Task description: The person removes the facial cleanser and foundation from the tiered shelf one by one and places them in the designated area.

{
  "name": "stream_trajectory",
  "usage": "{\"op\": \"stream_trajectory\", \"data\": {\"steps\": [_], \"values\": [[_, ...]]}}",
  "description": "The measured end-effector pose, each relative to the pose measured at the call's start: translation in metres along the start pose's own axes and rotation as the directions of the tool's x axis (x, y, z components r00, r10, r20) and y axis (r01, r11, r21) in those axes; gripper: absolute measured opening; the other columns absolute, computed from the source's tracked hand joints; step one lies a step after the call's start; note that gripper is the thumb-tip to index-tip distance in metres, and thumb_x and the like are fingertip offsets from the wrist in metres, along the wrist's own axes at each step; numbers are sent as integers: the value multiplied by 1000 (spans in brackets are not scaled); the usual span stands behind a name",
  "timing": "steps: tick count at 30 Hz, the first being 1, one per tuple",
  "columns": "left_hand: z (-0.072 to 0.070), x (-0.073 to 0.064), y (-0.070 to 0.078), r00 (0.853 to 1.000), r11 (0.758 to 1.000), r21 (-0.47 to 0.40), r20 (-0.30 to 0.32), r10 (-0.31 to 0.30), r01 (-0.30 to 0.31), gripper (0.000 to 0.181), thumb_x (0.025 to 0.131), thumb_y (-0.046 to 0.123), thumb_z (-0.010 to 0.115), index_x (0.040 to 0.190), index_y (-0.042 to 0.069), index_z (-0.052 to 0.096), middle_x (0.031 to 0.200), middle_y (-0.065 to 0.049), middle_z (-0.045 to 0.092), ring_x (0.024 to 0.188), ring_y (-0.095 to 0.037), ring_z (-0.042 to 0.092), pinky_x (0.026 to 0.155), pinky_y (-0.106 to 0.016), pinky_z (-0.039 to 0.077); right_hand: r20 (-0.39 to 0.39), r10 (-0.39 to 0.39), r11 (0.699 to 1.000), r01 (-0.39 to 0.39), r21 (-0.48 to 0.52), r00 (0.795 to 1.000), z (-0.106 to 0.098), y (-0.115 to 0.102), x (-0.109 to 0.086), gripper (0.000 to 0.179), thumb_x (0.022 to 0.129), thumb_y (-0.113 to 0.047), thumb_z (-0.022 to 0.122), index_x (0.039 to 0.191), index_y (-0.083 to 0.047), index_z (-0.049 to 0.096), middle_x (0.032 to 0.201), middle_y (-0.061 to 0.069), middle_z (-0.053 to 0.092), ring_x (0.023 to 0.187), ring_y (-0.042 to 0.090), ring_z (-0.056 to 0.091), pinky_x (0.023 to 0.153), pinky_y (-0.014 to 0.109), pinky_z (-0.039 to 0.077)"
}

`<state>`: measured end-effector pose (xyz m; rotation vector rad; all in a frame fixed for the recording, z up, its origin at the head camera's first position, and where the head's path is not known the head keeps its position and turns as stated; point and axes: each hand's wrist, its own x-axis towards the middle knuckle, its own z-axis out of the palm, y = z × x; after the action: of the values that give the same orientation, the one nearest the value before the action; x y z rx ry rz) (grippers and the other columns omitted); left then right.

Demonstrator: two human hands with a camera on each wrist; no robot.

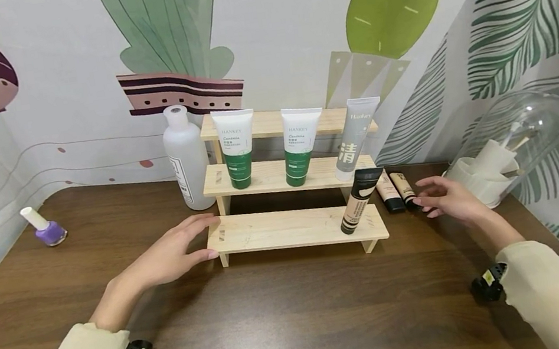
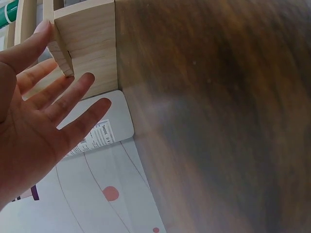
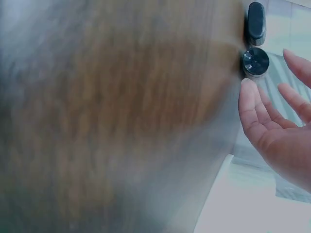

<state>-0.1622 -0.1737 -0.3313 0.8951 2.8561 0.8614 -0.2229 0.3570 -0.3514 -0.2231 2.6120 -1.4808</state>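
Observation:
At the left end of a three-tier wooden rack (image 1: 276, 230), my left hand (image 1: 172, 254) rests its thumb and fingertips against the bottom shelf. Its fingers are spread and fairly straight in the left wrist view. My right hand (image 1: 446, 199) is beside a beige tube with a black cap (image 1: 402, 188), fingertips right at the cap and fingers loosely bent. A pale pink tube (image 1: 386, 188) lies alongside it. On the bottom shelf a beige tube with black ends (image 1: 355, 202) stands tilted. Two white-and-green tubes (image 1: 237, 147) (image 1: 301, 146) and a grey tube (image 1: 356, 137) stand on the middle shelf.
A white bottle (image 1: 188, 163) stands close to the rack's left side. Purple nail polish (image 1: 48, 231) is far left on the brown table (image 1: 300, 320). Behind my right hand are a clear dome (image 1: 534, 115) and white containers (image 1: 479, 182). A patterned cloth (image 1: 281, 31) hangs behind.

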Motion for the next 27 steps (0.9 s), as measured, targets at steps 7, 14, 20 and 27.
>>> {"op": "stream_trajectory", "data": {"steps": [7,14,20,27], "values": [[0,0,1,1000,1000,5,3,-1,1,56,85,18,65,132,-2,42,134,-22,40,124,-38,37,99,-53,31,26,10,997,-8,-82,1000,-3,-19,-12,49,89,-5,58,127,13,33,93,16,49,72,17,61,63,32,54],[1,1,-1,1000,1000,10,-1,4,-4,57,83,16,67,132,-2,43,134,-21,40,123,-37,38,99,-52,33,56,-81,991,86,-103,995,4,-38,-21,44,85,-8,64,121,7,42,94,14,55,76,18,62,64,36,54],[1,1,-1,1000,1000,6,-1,3,-3,57,83,16,67,132,-2,43,135,-22,39,123,-37,38,99,-52,33,119,-250,965,258,-53,961,24,-62,-29,34,82,2,64,113,-4,51,95,13,59,76,13,62,63,33,54],[1,1,0,1000,1000,9,3,-5,5,57,83,16,67,132,-2,43,135,-22,39,123,-37,38,99,-52,32,148,-369,924,379,-45,917,52,-93,-37,37,79,3,67,113,2,52,97,11,60,83,17,60,69,22,50]]}}
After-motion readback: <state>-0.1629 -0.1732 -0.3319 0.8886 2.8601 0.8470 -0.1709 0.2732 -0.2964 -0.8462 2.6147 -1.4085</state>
